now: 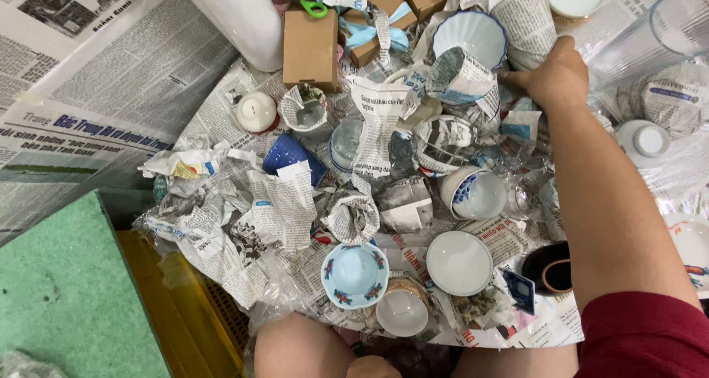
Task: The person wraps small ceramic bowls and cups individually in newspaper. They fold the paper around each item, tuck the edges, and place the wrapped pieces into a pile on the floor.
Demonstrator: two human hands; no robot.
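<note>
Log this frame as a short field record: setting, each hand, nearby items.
Setting: newspaper sheets spread out, covered with crockery and crumpled paper
Right hand: stretched to the far side, resting on a paper-wrapped cup
Left hand: not in view
Nearby: blue-rimmed fluted bowl, clear glass
Near edge: white bowl, flowered light-blue bowl
Back: cardboard boxes

Newspaper sheets point(111, 75) cover the floor on the left and at the top right. A green foam slab point(63, 289) lies at the lower left on a yellow plastic crate point(173, 304). The light is even and bright, with soft shadows.
</note>
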